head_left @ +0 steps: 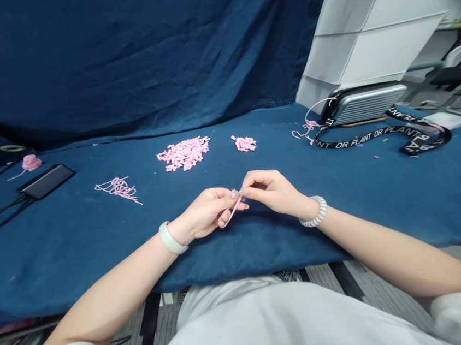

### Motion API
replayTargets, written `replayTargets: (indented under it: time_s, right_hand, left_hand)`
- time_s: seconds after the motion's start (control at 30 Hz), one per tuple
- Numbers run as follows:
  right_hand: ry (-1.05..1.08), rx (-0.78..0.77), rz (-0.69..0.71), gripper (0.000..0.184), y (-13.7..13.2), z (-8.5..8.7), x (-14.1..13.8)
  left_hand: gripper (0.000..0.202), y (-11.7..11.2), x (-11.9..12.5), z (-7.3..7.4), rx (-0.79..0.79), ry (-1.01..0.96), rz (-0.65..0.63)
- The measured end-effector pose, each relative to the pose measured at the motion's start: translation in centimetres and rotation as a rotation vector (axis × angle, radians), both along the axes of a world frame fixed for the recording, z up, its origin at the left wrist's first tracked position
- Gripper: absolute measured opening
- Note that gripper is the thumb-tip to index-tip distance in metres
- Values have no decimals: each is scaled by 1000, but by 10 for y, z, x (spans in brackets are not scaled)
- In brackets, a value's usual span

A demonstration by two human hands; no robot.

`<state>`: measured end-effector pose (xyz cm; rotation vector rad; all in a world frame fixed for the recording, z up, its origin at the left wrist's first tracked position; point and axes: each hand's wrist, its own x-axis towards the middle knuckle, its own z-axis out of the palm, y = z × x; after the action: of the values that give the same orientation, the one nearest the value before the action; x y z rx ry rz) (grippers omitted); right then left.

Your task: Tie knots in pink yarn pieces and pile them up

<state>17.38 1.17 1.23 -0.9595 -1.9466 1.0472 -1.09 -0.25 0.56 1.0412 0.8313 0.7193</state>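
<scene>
My left hand (213,210) and my right hand (271,193) meet above the near part of the blue cloth, fingertips almost touching. Both are closed in a pinch on a short piece of pink cord (232,214), whose end slants down past my left fingers. The part of the cord between the fingertips is mostly hidden. Beyond my hands lie a large heap of small pink knotted pieces (184,154) and a smaller cluster of pink knotted pieces (244,143). A loose bunch of cut pink cords (119,189) rests to the left of my left hand.
At the far left are a pink ball of yarn (30,162) and a black device (46,182) with cables. A silver ridged case (365,104), a black lettered lanyard (359,140) and a pink tangle (310,125) lie at the right. A blue curtain (139,56) hangs behind.
</scene>
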Motion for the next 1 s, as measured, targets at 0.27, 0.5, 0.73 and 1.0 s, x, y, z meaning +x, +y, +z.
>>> replayTargets:
  time_s: [0.27,0.5,0.73,1.0]
  right_hand:
    - [152,-88,30,30,-2,-4,-7]
    - [204,-138,14,30,-7,-5,-11]
    - [376,-401,70,42,-8,-14,-19]
    - [359,-499,235,53,-6,-18,-16]
  left_hand:
    - [26,1,-2,0,-16,-37,-57]
    - [30,2,-4,2,-6,-20,-94]
    - [33,0,-3,1,-2,-58,-115]
    - [36,-3,-1,5,46,-15,-113]
